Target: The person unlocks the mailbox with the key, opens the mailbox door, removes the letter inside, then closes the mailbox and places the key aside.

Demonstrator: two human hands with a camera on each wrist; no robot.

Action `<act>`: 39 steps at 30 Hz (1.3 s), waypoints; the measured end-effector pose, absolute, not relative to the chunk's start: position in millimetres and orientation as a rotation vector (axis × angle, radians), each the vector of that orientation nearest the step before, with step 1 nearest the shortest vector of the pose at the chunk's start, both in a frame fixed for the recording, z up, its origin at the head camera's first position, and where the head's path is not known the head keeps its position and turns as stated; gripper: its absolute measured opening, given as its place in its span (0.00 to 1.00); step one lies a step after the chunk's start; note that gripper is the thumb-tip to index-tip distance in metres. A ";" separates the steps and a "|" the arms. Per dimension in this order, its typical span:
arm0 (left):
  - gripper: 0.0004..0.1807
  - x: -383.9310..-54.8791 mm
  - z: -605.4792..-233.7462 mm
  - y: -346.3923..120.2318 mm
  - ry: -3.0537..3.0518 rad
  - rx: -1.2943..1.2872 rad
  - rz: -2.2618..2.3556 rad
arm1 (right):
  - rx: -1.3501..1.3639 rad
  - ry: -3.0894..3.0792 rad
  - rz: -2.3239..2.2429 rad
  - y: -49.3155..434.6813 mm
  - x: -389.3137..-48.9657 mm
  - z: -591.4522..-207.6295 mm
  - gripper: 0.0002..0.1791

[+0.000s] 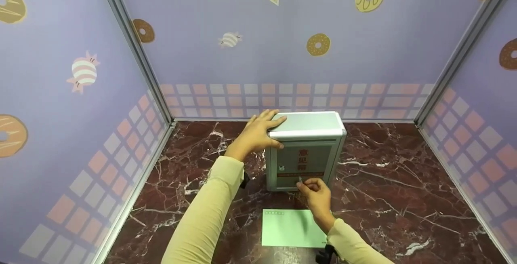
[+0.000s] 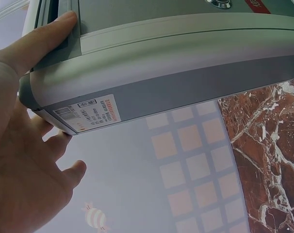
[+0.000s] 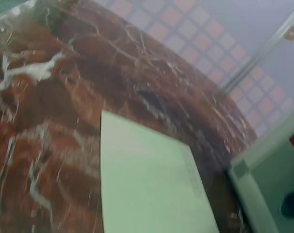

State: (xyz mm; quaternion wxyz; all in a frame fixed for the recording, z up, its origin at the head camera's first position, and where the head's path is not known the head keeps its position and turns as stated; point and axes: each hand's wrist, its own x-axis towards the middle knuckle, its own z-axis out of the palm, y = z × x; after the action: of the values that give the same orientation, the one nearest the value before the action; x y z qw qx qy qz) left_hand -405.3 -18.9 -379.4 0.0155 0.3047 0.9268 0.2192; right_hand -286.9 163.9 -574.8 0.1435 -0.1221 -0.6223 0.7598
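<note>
A grey metal suggestion box (image 1: 305, 161) with red characters stands upright on the table. My left hand (image 1: 258, 132) holds its upper left corner, the thumb on the front and a finger across the top. In the left wrist view the left hand (image 2: 35, 145) grips the box (image 2: 176, 87) near a barcode label (image 2: 91, 114). My right hand (image 1: 317, 197) pinches a small silvery key-like piece (image 1: 300, 179) before the lower front, below and right of the lock (image 1: 281, 168). A pale green envelope (image 1: 288, 229) lies flat in front, partly under the right wrist.
The table (image 1: 387, 199) is dark red marble with white veins. Purple walls (image 1: 258, 62) printed with sweets and tiles enclose its back and both sides, with metal strips (image 1: 448, 58) at the corners. The envelope (image 3: 147, 179) and marble also show in the right wrist view.
</note>
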 end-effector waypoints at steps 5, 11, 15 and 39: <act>0.52 -406.0 -379.8 -18.5 2.886 0.968 0.656 | -0.411 -1.898 2.104 186.3 -281.5 -586.9 0.17; 0.51 -406.0 -380.3 -19.6 2.884 0.962 0.645 | -0.432 -2.053 2.045 204.3 -280.7 -600.0 0.15; 0.51 -405.8 -380.6 -20.6 2.874 0.953 0.655 | -0.419 -2.183 1.956 207.8 -282.0 -606.3 0.11; 0.52 -405.3 -376.6 -18.5 2.878 0.934 0.615 | 0.443 -2.613 0.889 179.4 -293.5 -626.8 0.05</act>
State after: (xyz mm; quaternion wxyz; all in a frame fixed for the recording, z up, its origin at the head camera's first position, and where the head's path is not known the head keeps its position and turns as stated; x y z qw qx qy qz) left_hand -405.3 -18.5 -376.6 0.0270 0.3024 0.9318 0.1992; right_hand -293.5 179.4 -626.8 0.1722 0.1559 -0.9208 0.3134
